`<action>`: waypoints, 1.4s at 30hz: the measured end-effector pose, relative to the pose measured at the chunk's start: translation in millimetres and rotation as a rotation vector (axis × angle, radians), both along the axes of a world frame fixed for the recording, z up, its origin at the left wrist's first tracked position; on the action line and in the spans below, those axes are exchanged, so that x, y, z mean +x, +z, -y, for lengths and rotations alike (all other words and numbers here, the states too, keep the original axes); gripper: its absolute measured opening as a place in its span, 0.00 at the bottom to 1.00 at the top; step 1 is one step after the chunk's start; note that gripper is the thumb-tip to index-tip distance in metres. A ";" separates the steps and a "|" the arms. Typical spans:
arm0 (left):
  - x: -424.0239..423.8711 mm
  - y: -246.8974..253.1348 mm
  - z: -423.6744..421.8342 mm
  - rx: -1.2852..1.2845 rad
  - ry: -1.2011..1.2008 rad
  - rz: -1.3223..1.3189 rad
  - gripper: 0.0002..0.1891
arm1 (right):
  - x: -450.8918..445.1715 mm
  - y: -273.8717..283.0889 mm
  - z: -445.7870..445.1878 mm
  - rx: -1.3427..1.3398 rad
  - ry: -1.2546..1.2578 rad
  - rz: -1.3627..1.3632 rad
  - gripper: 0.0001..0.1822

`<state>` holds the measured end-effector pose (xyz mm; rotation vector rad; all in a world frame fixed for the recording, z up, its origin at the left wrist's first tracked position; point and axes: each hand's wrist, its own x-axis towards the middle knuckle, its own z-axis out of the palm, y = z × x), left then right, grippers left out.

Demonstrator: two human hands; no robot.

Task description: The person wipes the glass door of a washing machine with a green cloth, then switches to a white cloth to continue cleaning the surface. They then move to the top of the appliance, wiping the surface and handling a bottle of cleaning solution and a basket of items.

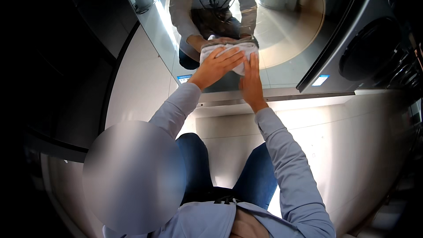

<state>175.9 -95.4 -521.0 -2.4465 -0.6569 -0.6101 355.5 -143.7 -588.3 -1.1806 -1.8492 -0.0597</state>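
A folded white cloth [211, 51] lies flat against a glossy, mirror-like panel [287, 69], which reflects my arms and torso. My left hand [214, 67] presses on the cloth from the left, its fingers spread across it towards the right. Beside it my right hand [252, 81] points upward, with its fingertips on the cloth's right part. The fingertips of both hands nearly meet near the cloth's middle. What lies under the cloth is hidden.
A metal ledge [231, 103] runs below the panel. At the right stands a dark appliance front with a round black door [368, 49] and a small blue-and-white label [320, 80]. Dark panels [66, 56] rise at the left. Pale tiled floor [228, 152] shows between my knees.
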 end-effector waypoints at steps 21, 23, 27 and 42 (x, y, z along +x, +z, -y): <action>8.5 121.3 94.7 -0.237 -0.004 0.630 0.47 | -26.8 118.9 39.2 -0.808 0.784 -1.426 0.29; 12.3 117.3 101.9 -0.133 0.108 0.564 0.50 | -30.1 120.5 40.6 -0.855 0.927 -1.568 0.28; 1.5 108.1 95.9 -0.371 0.139 0.492 0.46 | -41.8 122.7 53.2 -0.840 1.052 -1.533 0.33; -16.8 162.3 -12.5 0.335 0.099 0.254 0.22 | -41.7 184.4 -22.1 0.483 0.070 0.212 0.39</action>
